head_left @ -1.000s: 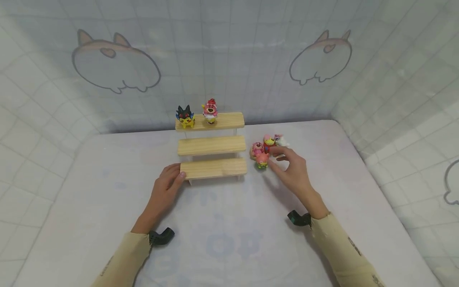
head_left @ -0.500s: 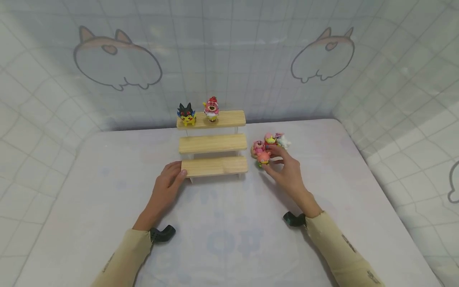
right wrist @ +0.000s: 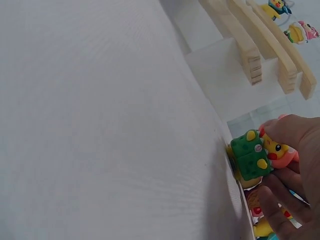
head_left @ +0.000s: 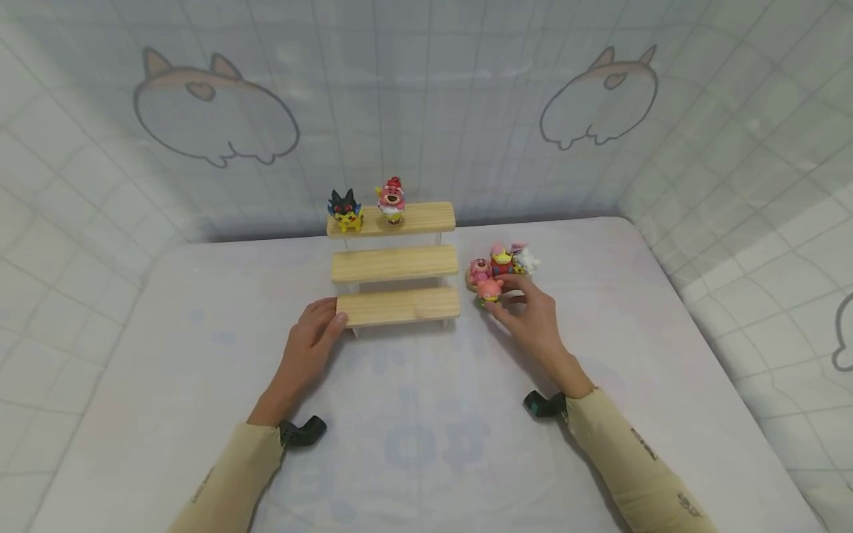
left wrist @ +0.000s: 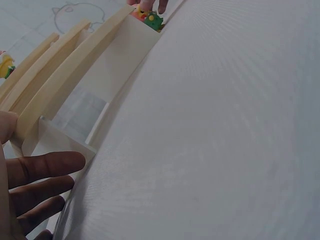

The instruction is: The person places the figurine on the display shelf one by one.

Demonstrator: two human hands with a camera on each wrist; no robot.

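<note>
My left hand [head_left: 309, 344] rests at the left end of the lowest step of a three-step wooden display shelf [head_left: 400, 307]. In the left wrist view its thumb touches the board's end, and its fingers [left wrist: 47, 164] lie fairly straight beside the white side panel [left wrist: 62, 140]. My right hand [head_left: 533, 326] pinches a small figurine [head_left: 489, 290] between thumb and fingers, right of the shelf. This figurine has a pink hood, a yellow face with red cheeks, and a green lower part [right wrist: 251, 156]. Close behind it stand a pink bear figurine [head_left: 480, 270] and a red-and-yellow figurine [head_left: 501, 260].
A black-eared yellow figurine [head_left: 346, 212] and a pink bear figurine with a red top [head_left: 392, 202] stand on the top step. A white figurine [head_left: 526, 259] sits behind my right hand. White cloth [head_left: 426, 414] covers the table, and patterned sheeting [head_left: 426, 111] hangs behind.
My right hand has moved slightly left, and its thumb and fingers have closed on the pink-hooded figurine. My left hand stays at the lowest step's end.
</note>
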